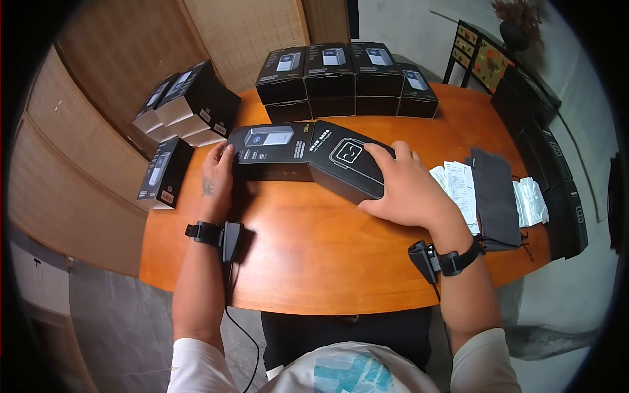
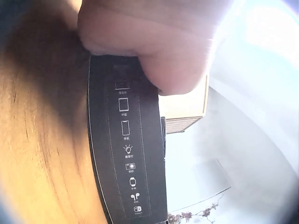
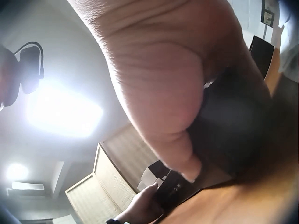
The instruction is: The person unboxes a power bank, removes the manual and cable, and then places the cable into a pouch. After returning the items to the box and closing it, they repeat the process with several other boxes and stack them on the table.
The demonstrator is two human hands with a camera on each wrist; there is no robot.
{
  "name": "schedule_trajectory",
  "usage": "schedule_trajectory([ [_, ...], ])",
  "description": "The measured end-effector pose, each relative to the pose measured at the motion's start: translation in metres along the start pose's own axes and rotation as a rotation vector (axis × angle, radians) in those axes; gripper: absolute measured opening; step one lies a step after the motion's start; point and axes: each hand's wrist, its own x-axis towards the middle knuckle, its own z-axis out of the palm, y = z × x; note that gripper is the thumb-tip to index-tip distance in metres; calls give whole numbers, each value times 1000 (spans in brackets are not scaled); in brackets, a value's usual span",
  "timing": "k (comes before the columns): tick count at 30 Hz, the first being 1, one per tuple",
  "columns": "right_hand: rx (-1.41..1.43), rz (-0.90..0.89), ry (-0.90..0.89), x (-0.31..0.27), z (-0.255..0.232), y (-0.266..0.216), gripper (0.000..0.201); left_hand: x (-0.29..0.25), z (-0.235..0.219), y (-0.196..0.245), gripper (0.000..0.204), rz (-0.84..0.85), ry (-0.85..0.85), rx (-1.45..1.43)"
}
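Observation:
Two black boxes meet end to end at an angle on the wooden table in the head view. The left black box (image 1: 275,144) carries a device picture and "130W" on top; the right black box (image 1: 345,154) shows a white smiling-face icon. At the left box's outer end, my left hand (image 1: 217,178) holds its corner. My right hand (image 1: 413,187) grips the smiley box, fingers over its top and thumb low on the near side. In the left wrist view, a box side (image 2: 126,144) shows a column of white device icons; the hand covers its upper end.
Stacked black boxes (image 1: 327,65) stand at the back, with more boxes (image 1: 190,105) at the left. On the right lie paper leaflets (image 1: 462,190), a dark grey pouch (image 1: 496,196) and a silvery packet (image 1: 529,202). Black boxes (image 1: 563,196) line the right edge.

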Motion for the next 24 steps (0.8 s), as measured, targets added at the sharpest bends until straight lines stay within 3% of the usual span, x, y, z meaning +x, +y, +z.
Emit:
schedule_trajectory([
  [6,181,-126,72,-3,-18,14,85,-8,-4,21,41,-175,-28,4],
  [9,236,-154,92,-5,-27,17,81,-12,-5,33,41,-184,21,114],
  [14,283,-218,77,-8,-39,26,79,3,-7,1,41,-143,123,16],
  [18,334,-309,51,-9,-42,34,78,-7,2,13,39,-140,137,-21],
  [21,329,-300,75,-5,-33,24,81,-7,-1,12,41,-185,-114,-172],
  [24,344,-317,154,4,-7,19,90,-19,14,21,43,-125,-269,-287],
])
